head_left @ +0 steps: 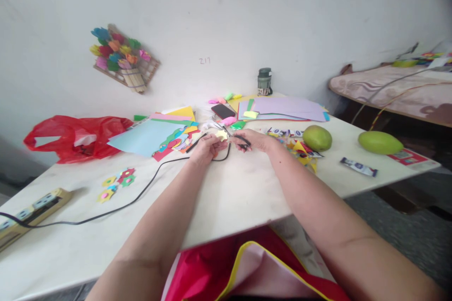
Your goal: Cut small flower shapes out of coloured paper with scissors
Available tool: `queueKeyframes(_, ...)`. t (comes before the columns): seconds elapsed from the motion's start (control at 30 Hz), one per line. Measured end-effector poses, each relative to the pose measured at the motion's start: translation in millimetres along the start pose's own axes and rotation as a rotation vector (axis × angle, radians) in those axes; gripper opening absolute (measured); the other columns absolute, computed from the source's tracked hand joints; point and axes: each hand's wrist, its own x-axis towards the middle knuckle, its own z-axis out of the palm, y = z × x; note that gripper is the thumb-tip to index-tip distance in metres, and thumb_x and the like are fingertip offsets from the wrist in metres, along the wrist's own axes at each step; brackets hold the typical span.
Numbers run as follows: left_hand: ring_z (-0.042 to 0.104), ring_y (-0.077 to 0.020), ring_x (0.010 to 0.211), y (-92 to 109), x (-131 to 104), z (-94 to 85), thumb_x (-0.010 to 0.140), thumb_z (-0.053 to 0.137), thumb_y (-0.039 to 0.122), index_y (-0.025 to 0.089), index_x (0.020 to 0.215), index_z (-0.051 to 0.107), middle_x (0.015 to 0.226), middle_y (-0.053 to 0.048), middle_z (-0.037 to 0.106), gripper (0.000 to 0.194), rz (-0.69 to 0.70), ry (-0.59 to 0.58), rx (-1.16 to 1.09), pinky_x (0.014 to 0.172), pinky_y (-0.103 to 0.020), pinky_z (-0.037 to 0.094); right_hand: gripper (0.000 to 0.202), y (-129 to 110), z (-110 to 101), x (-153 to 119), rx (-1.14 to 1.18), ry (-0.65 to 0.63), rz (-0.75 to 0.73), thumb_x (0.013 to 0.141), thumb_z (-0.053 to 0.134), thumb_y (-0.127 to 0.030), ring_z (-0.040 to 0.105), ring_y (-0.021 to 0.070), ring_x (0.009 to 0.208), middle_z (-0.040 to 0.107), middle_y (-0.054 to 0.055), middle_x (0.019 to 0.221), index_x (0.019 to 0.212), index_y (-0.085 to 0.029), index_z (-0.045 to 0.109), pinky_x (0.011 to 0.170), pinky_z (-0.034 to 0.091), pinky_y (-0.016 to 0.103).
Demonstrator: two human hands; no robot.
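Between the fingers of my left hand (207, 146) is a small pale yellow paper cutout (221, 135) with a wavy, flower-like edge. My right hand (254, 139) is closed round the black handles of a pair of scissors (242, 141). The blades point left and away, beside the paper; whether they touch it I cannot tell. Both hands are just above the white table (240, 188). Several finished-looking paper flowers (127, 177) in yellow, red and green lie to the left, with contrasting round centres.
Coloured paper sheets (144, 136) and scraps (176, 142) lie left of my hands. A black cable (141, 193) runs from the power strip (33, 211) towards them. A red plastic bag (109, 138), phone (223, 111), bottle (264, 81), purple sheets (289, 107) and green fruit (317, 138) stand around.
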Motion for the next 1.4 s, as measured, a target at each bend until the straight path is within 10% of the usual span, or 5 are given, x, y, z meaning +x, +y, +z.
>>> queueKeyframes(1.4,0.068,-0.0159,0.057,2.8,-2.8,0.7,0.058,0.081,0.025,0.014,0.074,0.057,0.064,-0.003,0.068,0.031,0.017,-0.085,0.078,0.059,-0.024,0.054,0.038,1.9,1.4,-0.1,-0.023,-0.036,-0.024,0.077,0.059,-0.052,0.046,0.0055,0.040,0.054,-0.003,0.054,0.068,-0.016,0.048,0.033,0.028,0.016)
